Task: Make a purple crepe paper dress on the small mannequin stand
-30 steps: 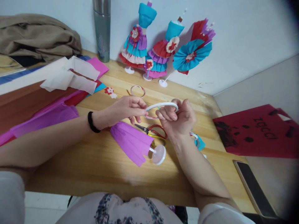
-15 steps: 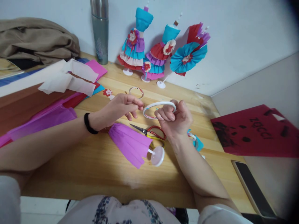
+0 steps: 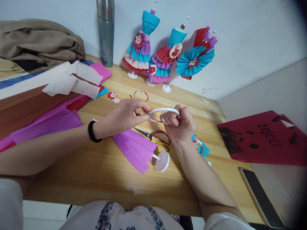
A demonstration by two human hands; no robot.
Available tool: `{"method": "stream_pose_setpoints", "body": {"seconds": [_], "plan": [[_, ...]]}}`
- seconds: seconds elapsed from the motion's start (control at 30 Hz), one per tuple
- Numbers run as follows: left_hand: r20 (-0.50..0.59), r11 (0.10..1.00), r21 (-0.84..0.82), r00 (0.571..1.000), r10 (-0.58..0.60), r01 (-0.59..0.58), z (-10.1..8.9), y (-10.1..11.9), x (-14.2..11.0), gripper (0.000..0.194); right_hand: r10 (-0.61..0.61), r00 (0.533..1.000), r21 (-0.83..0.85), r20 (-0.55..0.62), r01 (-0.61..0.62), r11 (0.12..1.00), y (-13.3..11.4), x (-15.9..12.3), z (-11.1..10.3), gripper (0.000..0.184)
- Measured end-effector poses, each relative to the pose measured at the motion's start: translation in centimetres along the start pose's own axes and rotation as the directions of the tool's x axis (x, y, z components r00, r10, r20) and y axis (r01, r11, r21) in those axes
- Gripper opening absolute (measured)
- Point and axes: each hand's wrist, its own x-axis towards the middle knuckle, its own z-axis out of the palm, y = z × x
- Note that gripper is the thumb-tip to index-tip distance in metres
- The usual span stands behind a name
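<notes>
While it is held up off the counter (image 3: 96, 179), white ring (image 3: 165, 110): tilted between two hands, beyond the purple skirt; by its look a roll of tape, with coloured marking on the inner side.
Left hand (image 3: 122, 116): thumb and forefinger brought together at the ring's left edge, apparently pinching it; whether a loose end is caught cannot be told.
Right hand (image 3: 181, 123): fingers curled around the ring's right end.
Ring edge, handling: judged to be a lifting of the tape end; best done with the ring gripped firmly on the right, the end raised by a nail, and the pull made slowly along the curve, so that no split is caused.
Purple skirt (image 3: 134, 149): laid on its side over a white stand (image 3: 162, 161), nearer the body; thin paper, best kept clear of adhesive.
Scissors (image 3: 150, 136): red and yellow handles, laid just beside the skirt; well placed should a cut be needed.
Second ring (image 3: 146, 95): laid on the counter, beyond the left hand.
Dressed stands (image 3: 140, 57): three, stood near the wall (image 3: 230, 48).
</notes>
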Motion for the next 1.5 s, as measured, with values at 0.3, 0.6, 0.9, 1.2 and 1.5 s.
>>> {"method": "stream_pose_setpoints", "body": {"seconds": [0.3,0.6,0.9,1.2,1.5], "plan": [[0.012,0.966,0.227,0.992,0.127,-0.126,-0.28,0.02,-0.08,0.015,-0.035,0.999,0.006,-0.004,0.035,0.999,0.42,-0.04,0.13,0.043],[-0.013,0.928,0.340,0.986,0.168,-0.154,-0.38,0.39,-0.23,0.014,-0.009,0.999,0.001,-0.034,0.009,1.000,0.38,-0.09,0.09,0.042],[-0.010,0.986,0.140,0.996,0.088,-0.086,0.07,-0.08,-0.23,0.019,-0.003,0.999,-0.002,-0.044,0.003,1.000,0.42,-0.08,0.12,0.040],[0.085,0.853,0.482,0.980,0.180,-0.199,-0.16,-0.13,-0.25,0.023,-0.004,0.998,-0.063,-0.070,0.000,0.998,0.42,-0.21,0.48,0.043],[0.065,0.832,0.536,0.990,0.127,-0.142,-0.34,0.41,-0.38,0.024,-0.038,0.995,-0.125,-0.092,0.027,0.992,0.60,-0.37,0.37,0.040]]}}
